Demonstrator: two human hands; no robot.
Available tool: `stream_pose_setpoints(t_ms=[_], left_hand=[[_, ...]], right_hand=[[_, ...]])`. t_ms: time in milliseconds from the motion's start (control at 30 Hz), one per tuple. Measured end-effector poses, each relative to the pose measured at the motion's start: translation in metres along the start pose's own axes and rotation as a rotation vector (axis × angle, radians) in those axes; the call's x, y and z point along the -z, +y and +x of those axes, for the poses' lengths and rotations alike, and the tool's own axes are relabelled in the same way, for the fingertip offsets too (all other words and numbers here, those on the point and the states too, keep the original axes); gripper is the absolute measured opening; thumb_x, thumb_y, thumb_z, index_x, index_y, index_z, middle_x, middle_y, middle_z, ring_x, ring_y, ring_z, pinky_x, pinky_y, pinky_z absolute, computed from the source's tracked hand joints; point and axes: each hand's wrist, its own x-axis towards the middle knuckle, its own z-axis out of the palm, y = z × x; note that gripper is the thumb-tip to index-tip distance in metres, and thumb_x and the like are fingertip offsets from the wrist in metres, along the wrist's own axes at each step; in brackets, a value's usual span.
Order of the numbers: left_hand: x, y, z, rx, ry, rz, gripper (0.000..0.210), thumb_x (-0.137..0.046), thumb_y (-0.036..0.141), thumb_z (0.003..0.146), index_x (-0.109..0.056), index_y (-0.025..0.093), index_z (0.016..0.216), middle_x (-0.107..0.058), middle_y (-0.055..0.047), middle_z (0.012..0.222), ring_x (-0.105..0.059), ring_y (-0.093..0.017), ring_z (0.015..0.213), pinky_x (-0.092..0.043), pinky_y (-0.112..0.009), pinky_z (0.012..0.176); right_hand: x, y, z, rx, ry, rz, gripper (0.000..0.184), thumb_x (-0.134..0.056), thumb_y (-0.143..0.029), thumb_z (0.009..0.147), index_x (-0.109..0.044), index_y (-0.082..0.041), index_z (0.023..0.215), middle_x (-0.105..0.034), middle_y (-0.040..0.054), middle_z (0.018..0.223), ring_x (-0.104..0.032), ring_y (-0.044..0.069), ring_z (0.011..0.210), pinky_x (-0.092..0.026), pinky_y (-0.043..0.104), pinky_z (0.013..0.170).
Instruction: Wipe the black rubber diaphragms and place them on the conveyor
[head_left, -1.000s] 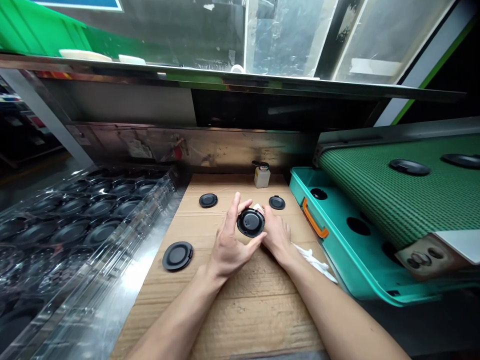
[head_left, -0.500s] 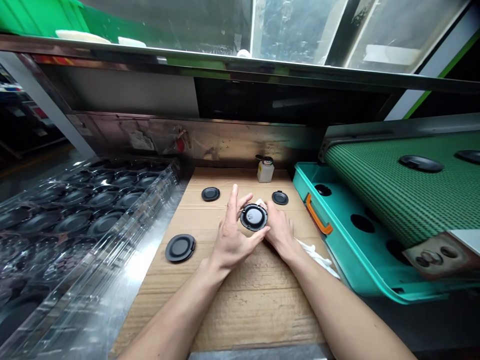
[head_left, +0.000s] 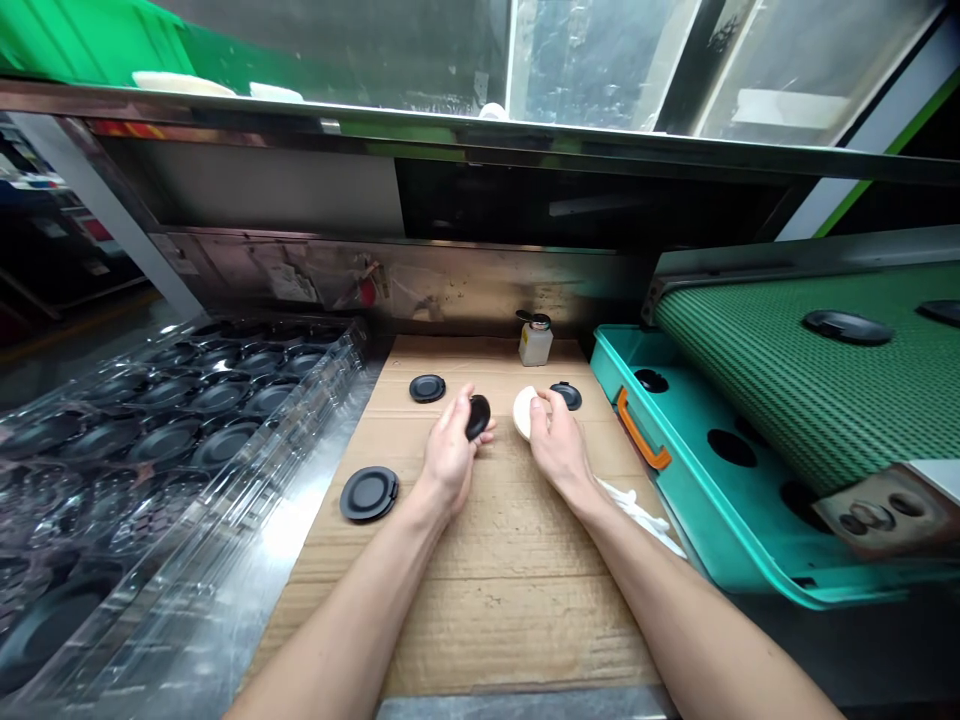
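Observation:
My left hand (head_left: 448, 455) grips a small round black plastic lid (head_left: 478, 416), tilted nearly edge-on above the cardboard (head_left: 480, 620). Between the thumb and fingers of my right hand (head_left: 556, 440) is a round white pad (head_left: 524, 412), apart from the lid. On the cardboard lie a larger black lid (head_left: 369, 494) to the left, one lid (head_left: 427, 388) behind my left hand, and another lid (head_left: 566, 396) just beyond my right hand. White cloth (head_left: 637, 515), perhaps a glove, lies beside my right forearm.
Clear plastic trays (head_left: 225, 470) of black lids stand at the left. A white bottle (head_left: 535, 342) stands at the back. To the right, a teal bin (head_left: 697, 500) with an orange handle (head_left: 643, 430) holds several black discs below a green conveyor belt (head_left: 780, 380).
My hands have moved apart. The lid in my left hand has turned from facing me to edge-on, and the white pad in my right hand has come into clear view.

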Motion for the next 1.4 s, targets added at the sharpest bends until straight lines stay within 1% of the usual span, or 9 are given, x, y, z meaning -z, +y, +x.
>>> stream_pose_setpoints(t_ms=[100, 200, 300, 467, 633, 833, 967, 1200, 1400], left_hand=[[0.007, -0.004, 0.012, 0.295, -0.053, -0.24, 0.037, -0.039, 0.038, 0.097, -0.054, 0.017, 0.124, -0.066, -0.013, 0.11, -0.067, -0.02, 0.087, -0.055, -0.033, 0.074], [0.008, -0.007, 0.011, 0.329, -0.158, -0.324, 0.035, -0.04, 0.037, 0.097, -0.06, 0.013, 0.113, -0.066, -0.014, 0.112, -0.065, -0.021, 0.097, -0.054, -0.033, 0.085], [0.008, -0.009, 0.008, 0.349, -0.206, -0.363, 0.032, -0.043, 0.034, 0.096, -0.061, 0.013, 0.112, -0.065, -0.014, 0.117, -0.063, -0.023, 0.105, -0.052, -0.038, 0.092], [0.016, -0.009, 0.014, 0.408, -0.14, -0.434, 0.027, -0.042, 0.032, 0.096, -0.061, 0.015, 0.106, -0.067, -0.012, 0.112, -0.064, -0.024, 0.104, -0.052, -0.045, 0.092], [0.011, -0.007, 0.01, 0.366, -0.165, -0.448, 0.031, -0.038, 0.029, 0.097, -0.062, 0.013, 0.107, -0.065, -0.014, 0.12, -0.061, -0.024, 0.112, -0.051, -0.043, 0.095], [0.003, -0.012, 0.001, 0.288, -0.212, -0.359, 0.035, -0.042, 0.032, 0.096, -0.064, 0.011, 0.112, -0.065, -0.016, 0.12, -0.059, -0.026, 0.116, -0.047, -0.04, 0.101], [0.006, -0.013, 0.005, 0.192, -0.153, -0.374, 0.032, -0.041, 0.03, 0.097, -0.06, 0.012, 0.115, -0.063, -0.015, 0.122, -0.059, -0.023, 0.116, -0.048, -0.041, 0.1], [0.005, -0.012, 0.005, 0.122, -0.126, -0.321, 0.026, -0.045, 0.03, 0.096, -0.061, 0.013, 0.109, -0.065, -0.013, 0.116, -0.061, -0.022, 0.11, -0.048, -0.04, 0.098], [0.008, -0.016, 0.005, 0.112, -0.106, -0.188, 0.023, -0.054, 0.03, 0.092, -0.063, 0.012, 0.105, -0.068, -0.014, 0.11, -0.063, -0.023, 0.107, -0.048, -0.04, 0.096]], right_hand=[[-0.005, -0.014, -0.015, 0.153, -0.026, 0.195, 0.044, -0.031, -0.045, 0.098, -0.043, -0.024, 0.136, -0.064, 0.0077, 0.121, -0.062, 0.021, 0.102, -0.047, 0.03, 0.083], [-0.006, -0.026, -0.026, 0.183, -0.147, 0.017, 0.044, -0.039, -0.047, 0.096, -0.044, -0.03, 0.137, -0.069, 0.0059, 0.109, -0.065, 0.024, 0.094, -0.047, 0.033, 0.081], [0.0, -0.025, -0.019, 0.044, -0.079, -0.17, 0.047, -0.038, -0.05, 0.096, -0.045, -0.03, 0.138, -0.07, 0.0081, 0.103, -0.066, 0.027, 0.093, -0.046, 0.036, 0.081], [0.015, -0.012, -0.003, 0.073, -0.033, -0.024, 0.042, -0.038, -0.045, 0.095, -0.051, -0.026, 0.13, -0.07, 0.0056, 0.104, -0.065, 0.023, 0.092, -0.046, 0.03, 0.078], [0.014, -0.016, -0.011, 0.168, -0.153, 0.162, 0.036, -0.04, -0.044, 0.094, -0.053, -0.021, 0.118, -0.069, 0.0002, 0.076, -0.063, 0.018, 0.067, -0.043, 0.026, 0.062], [0.003, -0.026, -0.021, 0.222, -0.17, 0.052, 0.029, -0.042, -0.043, 0.094, -0.051, -0.027, 0.116, -0.069, 0.0023, 0.102, -0.065, 0.02, 0.084, -0.044, 0.026, 0.07], [0.008, -0.018, -0.013, 0.171, -0.116, -0.031, 0.029, -0.044, -0.043, 0.093, -0.054, -0.026, 0.115, -0.07, 0.0029, 0.091, -0.064, 0.02, 0.077, -0.043, 0.027, 0.068], [0.013, -0.011, -0.005, 0.304, -0.276, 0.283, 0.029, -0.047, -0.04, 0.091, -0.063, -0.022, 0.108, -0.068, -0.0007, 0.085, -0.061, 0.014, 0.074, -0.044, 0.023, 0.068], [0.033, -0.008, -0.001, 0.28, -0.343, -0.021, 0.022, -0.053, -0.03, 0.082, -0.073, -0.023, 0.086, -0.071, 0.0013, 0.08, -0.063, 0.017, 0.077, -0.044, 0.025, 0.074]])
